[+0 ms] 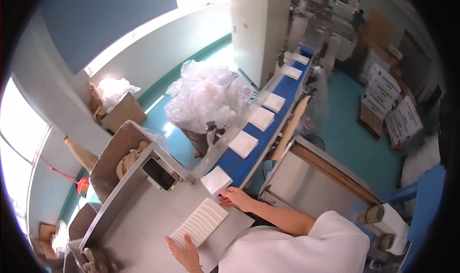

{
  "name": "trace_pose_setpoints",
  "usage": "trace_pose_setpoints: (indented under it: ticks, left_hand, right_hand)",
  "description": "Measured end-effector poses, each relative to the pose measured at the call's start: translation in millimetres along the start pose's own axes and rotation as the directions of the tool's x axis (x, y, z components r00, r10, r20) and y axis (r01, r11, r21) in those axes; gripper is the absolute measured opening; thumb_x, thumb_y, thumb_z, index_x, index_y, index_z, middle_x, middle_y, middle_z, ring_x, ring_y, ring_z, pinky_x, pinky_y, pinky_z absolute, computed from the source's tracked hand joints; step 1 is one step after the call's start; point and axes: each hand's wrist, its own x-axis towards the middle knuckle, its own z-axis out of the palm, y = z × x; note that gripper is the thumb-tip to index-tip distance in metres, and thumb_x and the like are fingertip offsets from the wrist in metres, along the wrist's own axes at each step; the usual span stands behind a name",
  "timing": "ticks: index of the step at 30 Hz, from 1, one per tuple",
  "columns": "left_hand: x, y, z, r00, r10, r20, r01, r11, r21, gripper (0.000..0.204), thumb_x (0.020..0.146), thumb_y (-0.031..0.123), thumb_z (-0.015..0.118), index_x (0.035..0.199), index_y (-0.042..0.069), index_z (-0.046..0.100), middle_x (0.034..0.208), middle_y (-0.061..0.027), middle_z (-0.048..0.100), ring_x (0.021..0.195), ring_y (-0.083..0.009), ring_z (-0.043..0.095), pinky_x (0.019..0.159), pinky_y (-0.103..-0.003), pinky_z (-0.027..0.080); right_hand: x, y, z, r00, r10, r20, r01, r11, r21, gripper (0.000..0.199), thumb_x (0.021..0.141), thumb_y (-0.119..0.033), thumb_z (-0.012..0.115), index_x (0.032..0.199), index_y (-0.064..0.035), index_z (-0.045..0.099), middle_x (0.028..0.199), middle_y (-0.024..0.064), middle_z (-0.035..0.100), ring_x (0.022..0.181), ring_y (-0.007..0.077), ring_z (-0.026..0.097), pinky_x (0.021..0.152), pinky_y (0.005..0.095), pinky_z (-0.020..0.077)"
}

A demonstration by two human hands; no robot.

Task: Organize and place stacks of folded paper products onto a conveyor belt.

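Observation:
A row of white folded sheets (202,221), standing close together like slices, lies on the metal table (139,220). My left hand (185,253) rests at its near end, fingers spread and open. At the far end, my right hand (235,199) reaches in with fingers apart, between the row and a white folded packet (216,179). Its fingertips are at the packet's near corner; whether they press on it I cannot tell. That packet sits where the blue conveyor belt (230,165) meets the table. Further packets (243,144) lie spaced along the belt.
A phone (159,173) lies by the table's raised left edge. Beyond are a cardboard box (120,153) and a big heap of clear plastic (208,95). A metal-topped cart (321,177) stands right of the belt. Printed cartons (381,91) are stacked at far right.

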Motion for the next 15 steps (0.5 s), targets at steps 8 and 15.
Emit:
trace_pose_setpoints:
  ticks: [8, 15]
  left_hand:
    - [9.9, 6.7, 11.1, 0.99, 0.033, -0.137, -0.013, 0.989, 0.146, 0.089, 0.082, 0.05, 0.068, 0.141, -0.007, 0.032, 0.129, -0.0273, 0.05, 0.118, -0.0408, 0.049, 0.096, -0.049, 0.041]
    - [0.4, -14.1, 0.4, 0.985, -0.109, -0.132, 0.129, 0.98, 0.15, 0.096, 0.083, 0.063, 0.058, 0.147, -0.001, 0.025, 0.138, -0.0194, 0.045, 0.124, -0.0364, 0.046, 0.097, -0.052, 0.04]
  right_hand:
    - [-8.0, 16.5, 46.3, 0.974, -0.041, 0.224, 0.076, 0.986, -0.148, 0.032, 0.096, -0.027, 0.059, 0.11, 0.002, 0.062, 0.101, 0.0081, 0.066, 0.095, 0.0145, 0.061, 0.083, 0.0273, 0.0475]
    - [29.8, 39.3, -10.1, 0.949, 0.002, 0.315, 0.075, 0.969, -0.234, 0.028, 0.094, -0.017, 0.057, 0.12, -0.0069, 0.056, 0.1, 0.0048, 0.065, 0.082, 0.0139, 0.062, 0.065, 0.0255, 0.0507]
